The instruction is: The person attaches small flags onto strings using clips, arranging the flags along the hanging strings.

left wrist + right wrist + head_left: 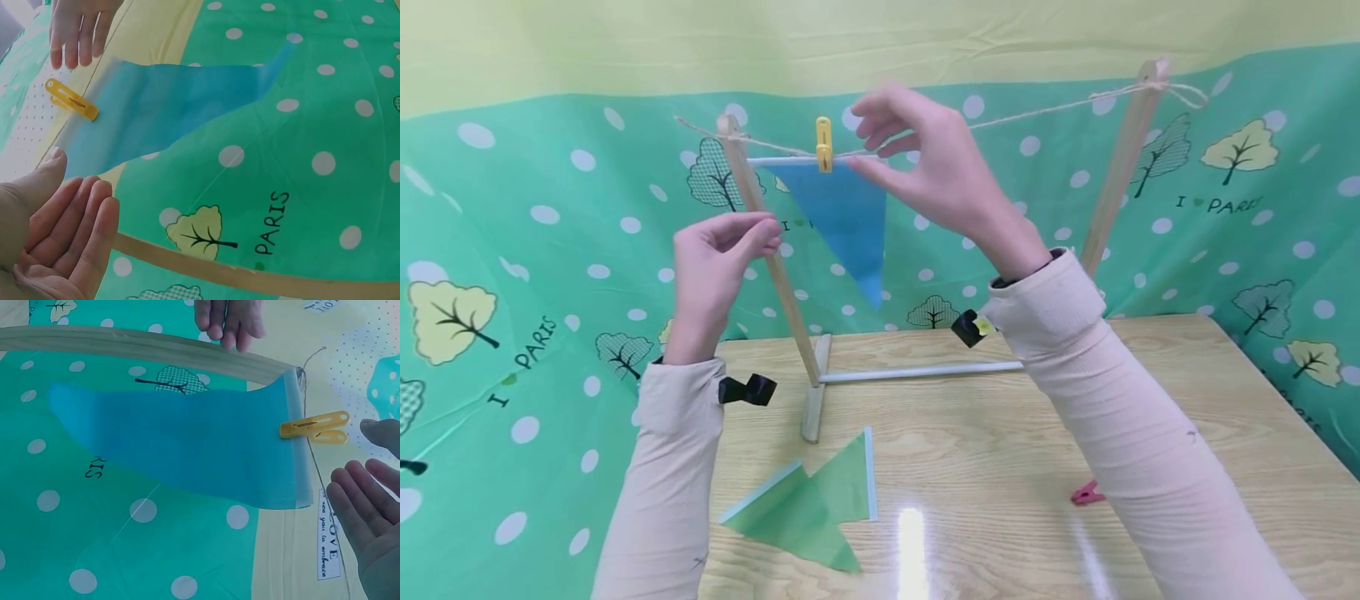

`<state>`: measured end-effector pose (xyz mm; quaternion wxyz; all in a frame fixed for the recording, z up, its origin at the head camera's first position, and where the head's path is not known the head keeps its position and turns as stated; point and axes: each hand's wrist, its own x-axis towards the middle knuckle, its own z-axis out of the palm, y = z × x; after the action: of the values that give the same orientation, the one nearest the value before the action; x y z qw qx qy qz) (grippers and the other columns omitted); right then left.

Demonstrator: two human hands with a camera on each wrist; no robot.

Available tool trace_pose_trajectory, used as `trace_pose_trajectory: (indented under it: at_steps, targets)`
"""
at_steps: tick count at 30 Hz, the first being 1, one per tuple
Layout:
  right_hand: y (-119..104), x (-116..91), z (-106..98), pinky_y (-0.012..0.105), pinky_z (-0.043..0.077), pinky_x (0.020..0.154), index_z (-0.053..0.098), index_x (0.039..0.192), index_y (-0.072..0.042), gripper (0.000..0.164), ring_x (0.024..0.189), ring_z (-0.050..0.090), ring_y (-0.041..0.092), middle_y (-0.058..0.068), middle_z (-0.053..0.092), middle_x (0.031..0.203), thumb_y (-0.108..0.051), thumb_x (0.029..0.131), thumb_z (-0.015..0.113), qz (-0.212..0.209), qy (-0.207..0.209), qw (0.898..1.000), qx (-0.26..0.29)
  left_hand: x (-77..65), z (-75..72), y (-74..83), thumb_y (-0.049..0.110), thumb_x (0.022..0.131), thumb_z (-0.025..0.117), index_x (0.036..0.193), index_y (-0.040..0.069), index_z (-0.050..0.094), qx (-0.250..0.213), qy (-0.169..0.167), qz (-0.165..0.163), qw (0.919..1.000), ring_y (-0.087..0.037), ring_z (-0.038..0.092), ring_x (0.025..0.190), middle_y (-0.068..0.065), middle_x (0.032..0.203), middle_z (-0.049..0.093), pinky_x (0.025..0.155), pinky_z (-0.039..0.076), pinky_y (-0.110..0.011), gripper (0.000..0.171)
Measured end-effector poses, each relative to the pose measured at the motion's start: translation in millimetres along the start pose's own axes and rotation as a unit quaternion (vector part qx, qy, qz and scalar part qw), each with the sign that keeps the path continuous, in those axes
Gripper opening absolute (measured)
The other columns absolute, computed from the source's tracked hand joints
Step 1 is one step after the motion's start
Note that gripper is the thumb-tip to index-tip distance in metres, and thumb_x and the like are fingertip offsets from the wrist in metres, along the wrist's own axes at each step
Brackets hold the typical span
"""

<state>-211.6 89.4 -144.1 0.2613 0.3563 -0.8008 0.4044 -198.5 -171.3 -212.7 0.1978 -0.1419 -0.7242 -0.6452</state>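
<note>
A blue triangular pennant [848, 221] with a pale top strip hangs point down from the string [1045, 111]. One yellow clothespin [823, 143] clamps the strip to the string. My right hand [928, 154] is just right of the clothespin, thumb and fingers spread apart, holding nothing. In the right wrist view a gap shows between those fingers and the clothespin [315, 427]. My left hand [722, 250] hovers lower, by the left wooden post [790, 304]. Its fingers are loosely bent with nothing in them, as the left wrist view shows near the pennant [169, 103].
Two green pennants [797, 517] with pale strips lie overlapping on the wooden table [970, 467]. A pink clothespin [1086, 493] lies partly behind my right sleeve. The right post [1120, 167] holds the string's other end, and a pale crossbar [925, 371] runs low between the posts.
</note>
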Motion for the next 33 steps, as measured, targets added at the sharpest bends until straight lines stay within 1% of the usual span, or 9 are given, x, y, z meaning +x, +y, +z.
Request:
trace_pose_trajectory:
  at_steps: [5,10,15,17,21,28,30,33]
  targets:
    - [1,-10,2,0.019,0.049,0.095,0.060,0.129,-0.004,0.041,0.102,0.062,0.008,0.006,0.066,0.113,-0.017,0.092,0.072,0.002,-0.007,1.000,0.003,-7.5,-6.2,-5.7,0.021,0.086,0.079,0.105,0.002,0.076,0.001,-0.003,-0.010,0.9999,-0.024,0.070,0.083,-0.005,0.089,0.075,0.082,0.057,-0.025,0.027]
    - [5,-20,5,0.020,0.050,0.094,0.059,0.129,-0.002,0.043,0.102,0.063,0.012,0.009,0.066,0.113,-0.015,0.091,0.074,0.004,-0.015,1.000,0.003,-17.4,-11.5,-10.7,0.027,0.086,0.078,0.107,0.002,0.075,0.021,-0.004,-0.021,0.9996,-0.025,0.070,0.087,-0.006,0.093,0.076,0.086,0.055,-0.025,0.032]
    - [14,-33,6,0.023,0.051,0.094,0.060,0.127,0.000,0.042,0.103,0.064,0.015,0.012,0.067,0.115,-0.013,0.090,0.075,0.011,-0.020,1.000,0.007,-28.3,-16.0,-17.4,0.028,0.087,0.078,0.110,0.000,0.073,0.028,-0.001,-0.036,0.9990,-0.018,0.071,0.084,-0.008,0.097,0.076,0.085,0.055,-0.024,0.037]
    - [18,-39,6,0.025,0.051,0.095,0.061,0.126,0.000,0.042,0.104,0.064,0.016,0.012,0.067,0.116,-0.014,0.090,0.075,0.016,-0.025,1.000,0.010,-32.5,-18.1,-21.0,0.028,0.087,0.078,0.110,0.000,0.073,0.034,0.001,-0.040,0.9986,-0.015,0.071,0.082,-0.005,0.095,0.076,0.083,0.055,-0.023,0.037]
    - [24,-49,5,0.027,0.052,0.094,0.062,0.124,0.001,0.040,0.102,0.065,0.019,0.012,0.068,0.115,-0.014,0.089,0.075,0.020,-0.033,0.999,0.017,-40.3,-22.2,-29.3,0.029,0.088,0.077,0.110,0.003,0.074,0.047,0.002,-0.043,0.9980,-0.013,0.070,0.082,-0.002,0.093,0.076,0.081,0.055,-0.022,0.034]
    - [32,-63,0,0.030,0.053,0.094,0.062,0.124,-0.003,0.038,0.101,0.066,0.017,0.006,0.068,0.113,-0.015,0.090,0.075,0.026,-0.043,0.999,0.010,-54.2,-31.9,-40.3,0.025,0.091,0.074,0.111,0.004,0.073,0.038,-0.005,-0.049,0.9981,-0.012,0.070,0.086,-0.002,0.097,0.075,0.080,0.056,-0.020,0.029]
    - [34,-69,-1,0.030,0.052,0.095,0.062,0.125,-0.004,0.039,0.102,0.066,0.016,0.006,0.068,0.113,-0.017,0.090,0.074,0.034,-0.047,0.998,0.010,-59.0,-35.0,-42.2,0.025,0.091,0.073,0.111,0.005,0.073,0.043,-0.007,-0.055,0.9975,-0.011,0.070,0.086,-0.001,0.098,0.075,0.080,0.056,-0.020,0.029]
    - [38,-77,-2,0.031,0.052,0.095,0.062,0.126,-0.005,0.040,0.103,0.065,0.017,0.005,0.068,0.114,-0.018,0.091,0.074,0.048,-0.054,0.997,0.012,-67.1,-38.8,-44.7,0.027,0.092,0.072,0.114,0.006,0.072,0.071,-0.015,-0.064,0.9953,-0.009,0.070,0.089,0.004,0.100,0.075,0.081,0.055,-0.019,0.031]
